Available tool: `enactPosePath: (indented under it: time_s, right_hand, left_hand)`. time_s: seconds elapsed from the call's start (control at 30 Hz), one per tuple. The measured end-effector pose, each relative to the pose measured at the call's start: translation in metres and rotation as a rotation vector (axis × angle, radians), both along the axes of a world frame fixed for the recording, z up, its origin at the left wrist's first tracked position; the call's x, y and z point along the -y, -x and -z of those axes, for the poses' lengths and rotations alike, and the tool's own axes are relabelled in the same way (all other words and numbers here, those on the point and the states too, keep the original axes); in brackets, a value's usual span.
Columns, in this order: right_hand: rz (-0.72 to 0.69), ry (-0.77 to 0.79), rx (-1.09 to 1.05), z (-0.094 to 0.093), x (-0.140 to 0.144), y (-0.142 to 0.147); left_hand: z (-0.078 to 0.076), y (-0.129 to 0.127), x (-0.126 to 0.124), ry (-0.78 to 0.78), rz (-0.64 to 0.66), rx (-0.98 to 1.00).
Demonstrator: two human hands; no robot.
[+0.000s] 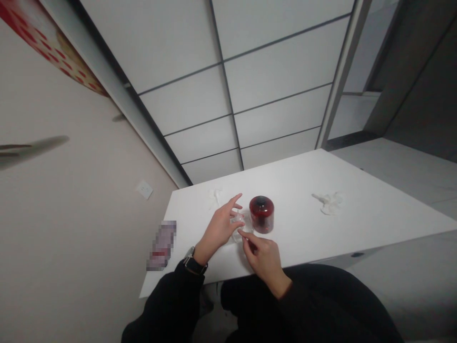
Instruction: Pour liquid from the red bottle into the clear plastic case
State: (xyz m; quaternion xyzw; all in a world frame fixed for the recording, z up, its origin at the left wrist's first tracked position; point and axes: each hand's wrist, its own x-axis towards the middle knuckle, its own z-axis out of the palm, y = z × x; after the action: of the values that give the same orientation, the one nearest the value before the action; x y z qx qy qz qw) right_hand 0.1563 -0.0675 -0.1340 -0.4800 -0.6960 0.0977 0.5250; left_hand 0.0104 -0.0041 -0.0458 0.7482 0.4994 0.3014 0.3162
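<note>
While I am sitting at the white table (357, 209), my left hand (219, 228) is lying half spread, its fingers resting on a small clear plastic piece (238, 224). My right hand (264, 257) is pinching the near edge of that piece between thumb and forefinger. The piece is lying just beside a dark red round jar (262, 214). A crumpled white tissue (328, 202) is lying well apart.
</note>
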Motion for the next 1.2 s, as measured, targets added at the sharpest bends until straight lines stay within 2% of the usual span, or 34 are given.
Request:
enactPosePath:
  time_s: [0.23, 0.5, 0.7, 0.93, 1.1, 1.2]
  right_hand:
    - [0.009, -0.032, 0.008, 0.001, 0.000, -0.001]
    - [0.025, -0.092, 0.035, 0.014, -0.006, -0.001]
    - [0.065, -0.139, 0.052, 0.017, -0.009, 0.001]
    - [0.088, -0.136, 0.066, 0.016, -0.009, 0.002]
    - [0.083, -0.124, 0.070, 0.017, -0.009, 0.002]
    - [0.084, -0.124, 0.061, 0.017, -0.009, 0.002]
  left_hand:
    - [0.002, -0.001, 0.003, -0.040, -0.099, -0.045]
    - [0.000, -0.003, 0.005, -0.075, -0.146, -0.130]
    - [-0.004, -0.011, 0.012, -0.171, -0.195, -0.244]
    - [-0.010, -0.010, 0.023, -0.245, -0.187, -0.358]
    - [-0.017, -0.003, 0.026, -0.188, -0.030, -0.312]
    - [-0.022, 0.001, 0.025, -0.183, -0.063, -0.327]
